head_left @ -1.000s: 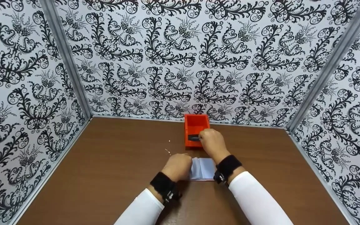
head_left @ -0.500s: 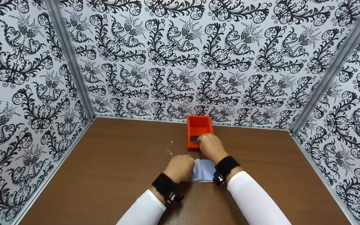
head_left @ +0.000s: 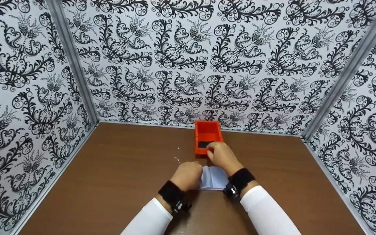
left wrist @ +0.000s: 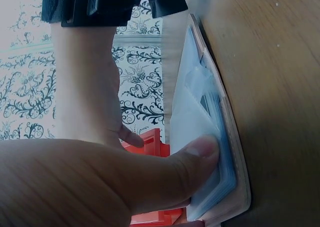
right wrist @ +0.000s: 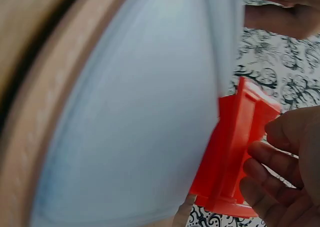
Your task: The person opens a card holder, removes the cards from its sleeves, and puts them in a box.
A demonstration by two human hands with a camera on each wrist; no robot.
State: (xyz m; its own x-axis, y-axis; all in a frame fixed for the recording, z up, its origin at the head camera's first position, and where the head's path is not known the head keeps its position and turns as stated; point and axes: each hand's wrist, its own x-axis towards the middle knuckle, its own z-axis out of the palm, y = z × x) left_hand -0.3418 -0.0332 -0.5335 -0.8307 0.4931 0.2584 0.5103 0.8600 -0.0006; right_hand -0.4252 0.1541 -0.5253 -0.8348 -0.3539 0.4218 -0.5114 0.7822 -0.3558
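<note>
Pinched, head view: L hand [head_left: 187, 176] has the booklet [head_left: 215, 178] by its L side; R hand [head_left: 223, 156] is released, fingers loosely bent at the nr end of the red bin [head_left: 207, 133]. Booklet lies on the brown table [head_left: 135, 176], pale plastic pgs up, just in front of the bin. Dark flat item [head_left: 202, 144] sits in the bin's nr end, next to R fingertips; contact unclear. Few white specks [head_left: 178, 160] on the table, L of bin. Blk straps [head_left: 171, 194] on both wrists.

L wrist view: thumb [left wrist: 196, 155] presses on the stacked pgs [left wrist: 192, 118], tan cover [left wrist: 236, 202] beneath; other fingers mostly hidden. R hand's behind, nr the bin.

R wrist view: booklet's close & blurry, filling the L half. R fingers [right wrist: 275, 184] curl loosely beside the bin, holding nothing. Part of L hand, top R.
</note>
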